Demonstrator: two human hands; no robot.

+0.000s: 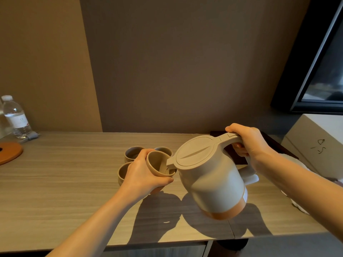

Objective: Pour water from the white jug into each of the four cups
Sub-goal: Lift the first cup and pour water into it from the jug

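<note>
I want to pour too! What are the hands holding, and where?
The right hand grips the white jug by its handle; the left hand holds one cup around its side.

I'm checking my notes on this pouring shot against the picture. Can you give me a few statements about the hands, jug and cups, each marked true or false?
1. The right hand holds the white jug by its handle. True.
2. The jug stands upright on the table. False: it is lifted and tilted, spout over the held cup.
3. The left hand holds a cup. True.
4. All four cups rest on the table. False: three do; one is lifted.
5. The jug's lid is off. False: it is on.
</note>
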